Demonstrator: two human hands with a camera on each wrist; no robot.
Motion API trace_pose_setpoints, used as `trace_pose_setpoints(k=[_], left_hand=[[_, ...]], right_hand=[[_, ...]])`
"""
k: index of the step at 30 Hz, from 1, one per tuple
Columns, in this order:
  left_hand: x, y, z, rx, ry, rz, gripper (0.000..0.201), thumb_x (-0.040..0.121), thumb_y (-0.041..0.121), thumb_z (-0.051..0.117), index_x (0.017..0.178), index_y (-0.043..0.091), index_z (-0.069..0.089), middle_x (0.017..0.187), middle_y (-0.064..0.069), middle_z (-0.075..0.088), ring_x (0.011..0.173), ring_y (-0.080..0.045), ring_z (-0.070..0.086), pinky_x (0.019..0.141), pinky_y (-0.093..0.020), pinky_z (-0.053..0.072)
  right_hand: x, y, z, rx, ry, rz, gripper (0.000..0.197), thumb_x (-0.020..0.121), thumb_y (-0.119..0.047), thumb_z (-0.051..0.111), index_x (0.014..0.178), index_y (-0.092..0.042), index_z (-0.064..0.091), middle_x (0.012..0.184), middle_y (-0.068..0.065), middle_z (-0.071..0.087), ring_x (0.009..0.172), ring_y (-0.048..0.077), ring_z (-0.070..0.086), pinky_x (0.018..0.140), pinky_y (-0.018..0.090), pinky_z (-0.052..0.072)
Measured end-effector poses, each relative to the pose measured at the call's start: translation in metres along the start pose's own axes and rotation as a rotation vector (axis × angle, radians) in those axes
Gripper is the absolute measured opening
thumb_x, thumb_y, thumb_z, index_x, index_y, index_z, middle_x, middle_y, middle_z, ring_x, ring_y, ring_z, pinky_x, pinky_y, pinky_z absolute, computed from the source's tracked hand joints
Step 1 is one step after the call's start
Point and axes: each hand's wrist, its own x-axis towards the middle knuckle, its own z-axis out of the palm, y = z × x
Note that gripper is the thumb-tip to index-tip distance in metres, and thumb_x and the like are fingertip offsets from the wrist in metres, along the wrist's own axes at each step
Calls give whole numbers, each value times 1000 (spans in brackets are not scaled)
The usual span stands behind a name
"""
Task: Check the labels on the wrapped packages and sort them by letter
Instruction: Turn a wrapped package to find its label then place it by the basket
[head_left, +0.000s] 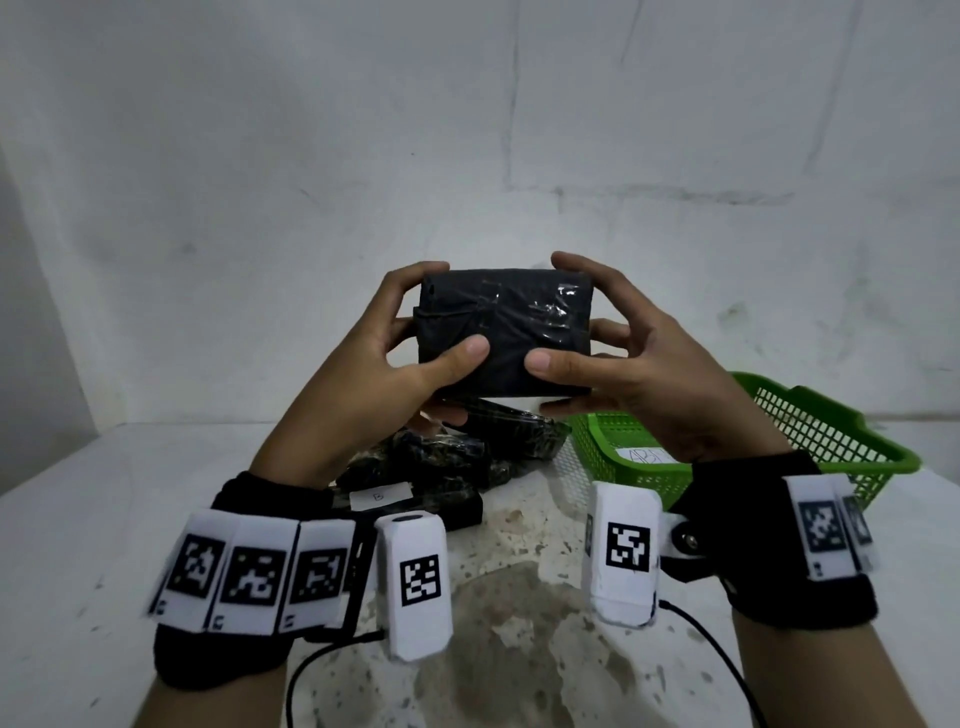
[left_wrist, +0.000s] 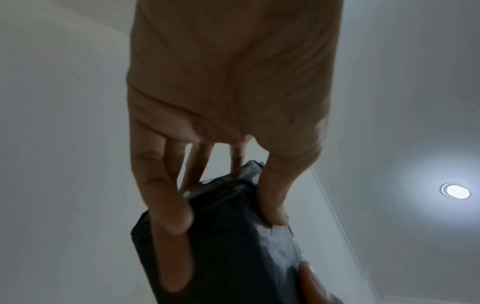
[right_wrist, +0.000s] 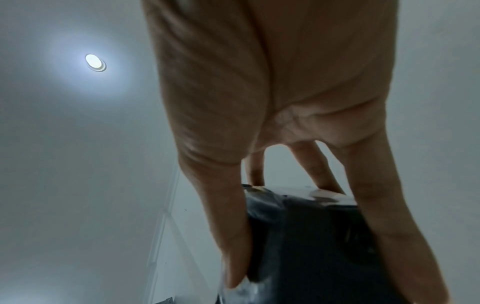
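White wall and speckled table (head_left: 509, 649) behind your raised hands.
Your left hand (head_left: 395, 364) and right hand (head_left: 639, 374) each grip one end of the black plastic-wrapped rectangular package (head_left: 501, 332), thumbs pressed on its near face.

A pale plastered wall (head_left: 363, 156) with faint cracks and scuff marks rises behind a white speckled tabletop (head_left: 519, 597) carrying a brownish stain. A grey wall corner (head_left: 31, 322) recedes at the left. Overhead, a white ceiling (right_wrist: 64, 164) holds one round recessed lamp (right_wrist: 95, 62), lit and ringed by glow.
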Motion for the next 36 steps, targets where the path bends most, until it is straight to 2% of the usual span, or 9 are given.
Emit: trace_pose_setpoints(k=[3, 8, 13, 16, 21, 25, 28, 32, 36], left_hand=[[0, 0, -2, -6, 10, 18, 70, 69, 42, 68, 133, 47, 39, 120, 4, 63, 66, -27, 74, 57, -29, 58], [1, -2, -2, -8, -1, 15, 64, 72, 40, 67, 130, 47, 40, 120, 3, 62, 67, -28, 74, 61, -32, 60], [3, 3, 2, -83, 46, -24, 31, 91, 48, 48, 121, 37, 44, 94, 2, 65, 66, -28, 71, 59, -37, 56], [5, 3, 2, -98, 82, -23, 21, 98, 42, 43, 118, 36, 46, 95, 6, 62, 79, -22, 70, 63, -43, 58], [3, 4, 3, -162, 97, -122, 31, 95, 55, 37, 124, 46, 42, 101, 12, 61, 91, -16, 66, 72, -44, 60], [2, 7, 4, -232, 109, -150, 33, 95, 45, 48, 127, 42, 43, 100, 7, 63, 91, -20, 68, 71, -47, 61], [5, 5, 4, -261, 146, -119, 33, 93, 39, 52, 126, 40, 46, 92, 10, 67, 85, -14, 69, 73, -48, 60], [7, 1, 5, -276, 140, -138, 31, 91, 40, 54, 120, 29, 53, 77, 18, 70, 80, -3, 68, 89, -44, 56], [6, 1, 2, -249, 130, -98, 36, 89, 39, 58, 123, 26, 52, 73, 18, 72, 74, -1, 69, 80, -33, 57]], right_hand=[[2, 1, 1, 30, 9, 0, 76, 58, -19, 85, 127, -40, 59, 121, 14, 66, 99, 28, 73, 76, 46, 61], [3, 1, 0, 24, 13, -6, 66, 61, -32, 82, 123, -41, 62, 121, 12, 67, 104, 24, 71, 76, 44, 61], [3, 0, 2, -13, 17, -34, 59, 63, -35, 79, 120, -40, 64, 119, 5, 68, 101, 21, 72, 76, 42, 61], [3, -1, 4, 30, 4, -9, 54, 64, -42, 75, 118, -38, 66, 120, 1, 68, 105, 18, 69, 68, 41, 60], [1, -3, 5, 48, -1, -37, 51, 71, -29, 74, 121, -31, 64, 123, -6, 65, 101, 14, 70, 67, 37, 58], [6, 0, 4, 27, 20, -26, 59, 77, -30, 77, 130, -44, 56, 121, -10, 68, 103, 14, 70, 79, 42, 60], [6, -2, 5, 58, 16, 48, 59, 73, -40, 72, 130, -42, 57, 103, -6, 74, 94, 26, 73, 78, 45, 60], [4, -3, 6, 58, 21, 11, 55, 73, -33, 72, 127, -37, 60, 101, 3, 75, 86, 24, 71, 74, 42, 60], [4, -3, 9, 37, 15, 38, 61, 67, -39, 73, 127, -37, 60, 103, 2, 76, 92, 24, 73, 81, 42, 60]])
